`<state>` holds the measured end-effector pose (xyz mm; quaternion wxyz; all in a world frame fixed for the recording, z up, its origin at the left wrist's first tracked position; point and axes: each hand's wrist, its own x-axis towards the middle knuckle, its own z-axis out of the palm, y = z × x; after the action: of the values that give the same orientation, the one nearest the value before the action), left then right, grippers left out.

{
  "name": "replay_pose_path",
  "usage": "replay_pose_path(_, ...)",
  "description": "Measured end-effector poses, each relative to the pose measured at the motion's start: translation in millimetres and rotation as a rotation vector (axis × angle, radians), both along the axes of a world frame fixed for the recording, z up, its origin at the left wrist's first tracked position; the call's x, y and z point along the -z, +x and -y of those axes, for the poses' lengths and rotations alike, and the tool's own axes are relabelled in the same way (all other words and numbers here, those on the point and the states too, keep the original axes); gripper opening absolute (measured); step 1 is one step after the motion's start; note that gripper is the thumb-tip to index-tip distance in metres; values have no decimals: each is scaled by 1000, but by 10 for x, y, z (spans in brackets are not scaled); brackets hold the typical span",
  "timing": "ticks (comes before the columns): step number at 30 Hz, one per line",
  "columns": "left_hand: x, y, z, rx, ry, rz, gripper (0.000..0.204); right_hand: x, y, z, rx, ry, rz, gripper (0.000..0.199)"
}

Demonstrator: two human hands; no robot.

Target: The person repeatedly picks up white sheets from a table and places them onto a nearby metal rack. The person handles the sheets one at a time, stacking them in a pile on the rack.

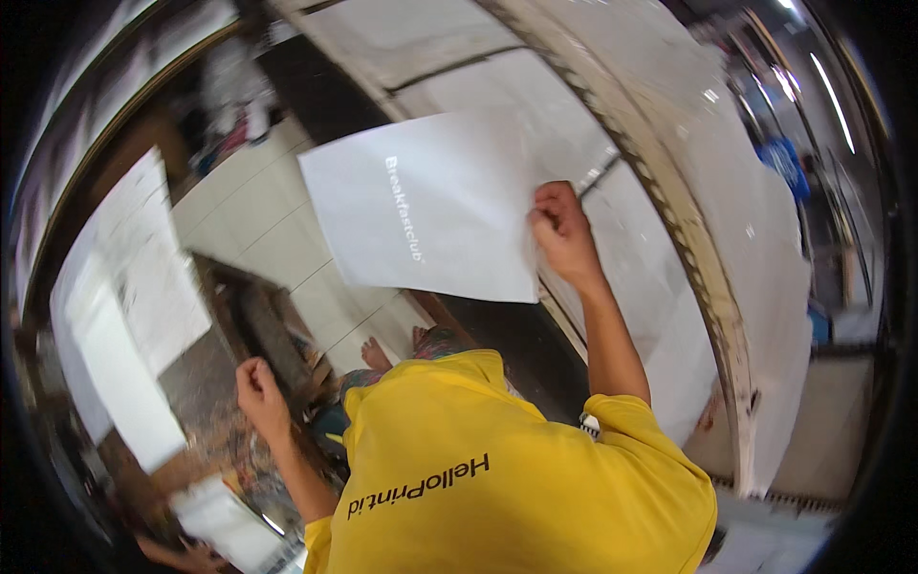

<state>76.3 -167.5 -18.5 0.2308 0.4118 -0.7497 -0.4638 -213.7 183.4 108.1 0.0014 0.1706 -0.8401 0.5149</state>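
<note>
Right hand (559,230) grasps right edge of pale sheet (469,206) with white lettering; sheet is up in front of person, overlapping tiled floor (253,225), dark strip (521,330) and part of long pale surface (550,105) in view. Left hand (258,394) clenched near worn surface (206,378), can't tell if anything's inside. White sheets (134,349) on worn surface. Yellow shirt (535,450) on person
</note>
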Motion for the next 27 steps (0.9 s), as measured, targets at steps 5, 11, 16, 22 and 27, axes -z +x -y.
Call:
replay_pose_path(5, 152, -282, 56, 239, -33, -22, 15, 28, 486, -1431, 534, 0, 112, 21)
replay_pose_path(11, 67, -831, -250, 488, 37, -78, 15, 338, 1164, -2570, 891, 171, 176, 24)
replay_pose_path(16, -2, -919, -434, 553, -20, -37, 17, 533, 1459, -2988, 1036, 468, 206, 27)
replay_pose_path(22, 18, -717, -406, 504, -20, 17, 17, 757, 1478, -3326, 1067, 580, 118, 29)
replay_pose_path(27, 3, -558, -297, 438, -61, -9, 15, 1114, 1510, -3867, 1093, 549, 180, 29)
